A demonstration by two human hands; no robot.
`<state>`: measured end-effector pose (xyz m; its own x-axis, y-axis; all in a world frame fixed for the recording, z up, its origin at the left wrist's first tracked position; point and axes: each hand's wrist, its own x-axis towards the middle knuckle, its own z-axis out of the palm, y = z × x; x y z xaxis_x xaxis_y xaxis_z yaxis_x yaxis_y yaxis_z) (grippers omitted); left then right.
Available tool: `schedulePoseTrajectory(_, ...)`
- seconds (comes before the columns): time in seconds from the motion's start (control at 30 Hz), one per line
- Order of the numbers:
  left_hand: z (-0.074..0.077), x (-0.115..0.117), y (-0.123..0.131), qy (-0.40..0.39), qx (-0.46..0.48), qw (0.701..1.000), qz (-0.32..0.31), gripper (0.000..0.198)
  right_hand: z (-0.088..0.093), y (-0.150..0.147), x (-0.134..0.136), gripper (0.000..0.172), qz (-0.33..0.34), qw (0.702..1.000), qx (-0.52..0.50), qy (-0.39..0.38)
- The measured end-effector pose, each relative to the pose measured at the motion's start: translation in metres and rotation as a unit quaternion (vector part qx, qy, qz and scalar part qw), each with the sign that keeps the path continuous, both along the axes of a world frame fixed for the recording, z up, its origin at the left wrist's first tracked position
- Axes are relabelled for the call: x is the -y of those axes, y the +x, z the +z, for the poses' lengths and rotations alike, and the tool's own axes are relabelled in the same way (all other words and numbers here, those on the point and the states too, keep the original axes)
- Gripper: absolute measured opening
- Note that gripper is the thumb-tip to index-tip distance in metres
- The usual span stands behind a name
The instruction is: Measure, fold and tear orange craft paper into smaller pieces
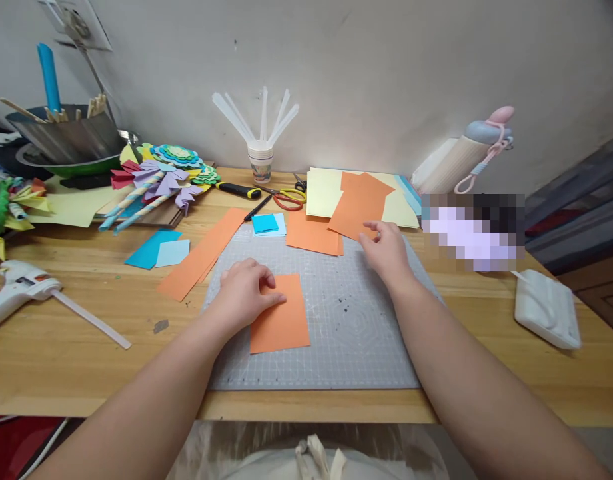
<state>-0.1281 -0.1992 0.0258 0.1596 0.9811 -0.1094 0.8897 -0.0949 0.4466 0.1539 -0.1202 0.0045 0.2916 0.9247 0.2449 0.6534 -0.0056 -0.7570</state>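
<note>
An orange paper rectangle point(284, 327) lies on the grey cutting mat point(356, 360). My left hand point(249, 291) rests at its upper left part, thumb and fingers curved and apart, with nothing held between them. At the mat's upper right, my right hand point(385, 252) has its thumb and fingertips at the lower edge of a larger orange sheet point(359, 207); whether they grip it cannot be made out. That sheet overlaps pale yellow papers point(324, 190). Another orange piece point(311, 233) lies just left of it, beside small blue squares point(265, 224).
Long orange strips point(206, 253) lie left of the mat, near blue papers point(154, 249). Scissors point(289, 198), a yellow-black cutter point(238, 191) and a cup of glue sticks point(260, 163) stand or lie behind. A glue gun point(24, 283) is far left, a white device point(547, 310) right.
</note>
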Motion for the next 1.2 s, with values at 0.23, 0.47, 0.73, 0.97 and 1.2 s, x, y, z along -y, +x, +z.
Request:
schedulePoseTrajectory(0.23, 0.004, 0.006, 0.003, 0.009, -0.038, 0.999, -0.001, 0.054, -0.008, 0.010, -0.002, 0.030, -0.026, 0.999, 0.033, 0.026)
schedulePoseTrajectory(0.47, 0.013, -0.001, 0.008, -0.019, -0.081, 0.996, 0.015, 0.065, -0.005, -0.002, 0.008, 0.027, 0.000, 0.997, 0.027, 0.073)
schedulePoseTrajectory(0.73, 0.029, -0.021, -0.003, -0.096, -0.044, 0.994, 0.018, 0.028, 0.000, -0.022, 0.020, 0.026, 0.077, 0.995, -0.030, 0.064)
schedulePoseTrajectory(0.97, 0.030, -0.014, 0.007, -0.105, 0.138, 0.985, -0.001, 0.031, 0.023, -0.038, 0.042, 0.041, 0.264, 0.938, -0.195, -0.110)
schedulePoseTrajectory(1.2, 0.014, -0.013, 0.014, -0.097, 0.273, 0.956, 0.041, 0.030, 0.019, -0.056, 0.062, 0.026, 0.318, 0.870, -0.285, -0.245)
